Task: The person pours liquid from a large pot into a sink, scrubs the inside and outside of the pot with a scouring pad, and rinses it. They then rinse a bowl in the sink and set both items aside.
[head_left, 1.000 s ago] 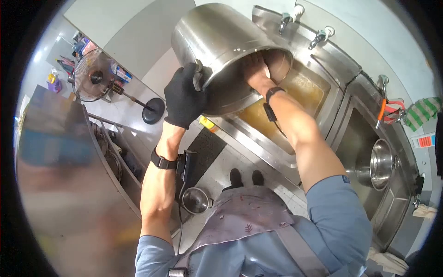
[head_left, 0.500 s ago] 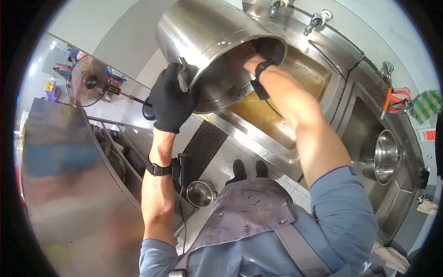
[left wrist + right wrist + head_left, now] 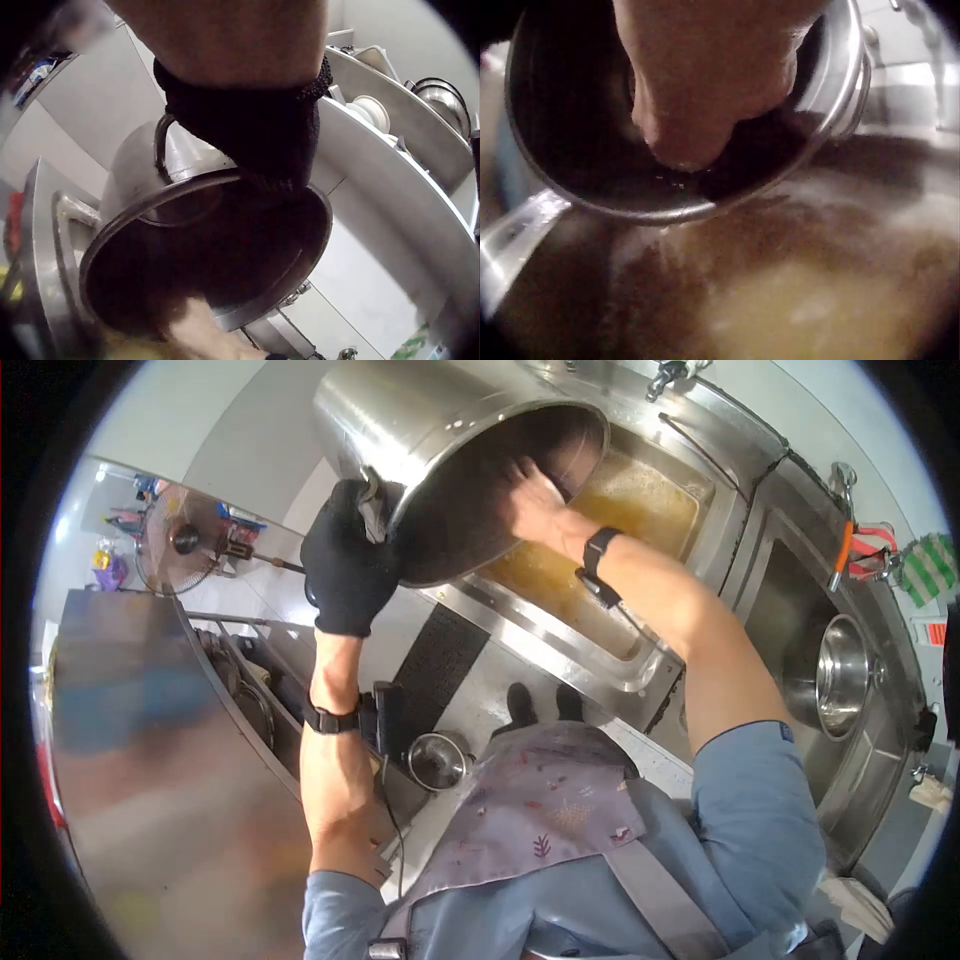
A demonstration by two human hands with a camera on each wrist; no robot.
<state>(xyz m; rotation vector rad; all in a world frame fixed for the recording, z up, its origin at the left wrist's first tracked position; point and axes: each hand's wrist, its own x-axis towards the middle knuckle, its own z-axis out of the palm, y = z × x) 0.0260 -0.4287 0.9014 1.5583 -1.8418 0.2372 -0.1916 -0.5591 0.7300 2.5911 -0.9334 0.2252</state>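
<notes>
A large steel stockpot is tipped on its side at the sink's edge, its mouth facing down toward the yellowish water. My left hand, in a black knit glove, grips the pot's rim beside a side handle. In the left wrist view the glove covers part of that rim. My bare right hand reaches inside the pot's mouth, with its fingers extended and blurred in the head view. From the right wrist, the right hand hides its own fingertips against the dark interior.
The sink basin holds cloudy water. In the neighbouring basin sits a steel bowl. A faucet projects from the back wall. Left stands a steel counter; a small pot rests on the floor, and a fan stands behind.
The pot and my left hand have shifted left and up in the head view. My right hand has moved around inside the pot and now shows nearer its mouth.
</notes>
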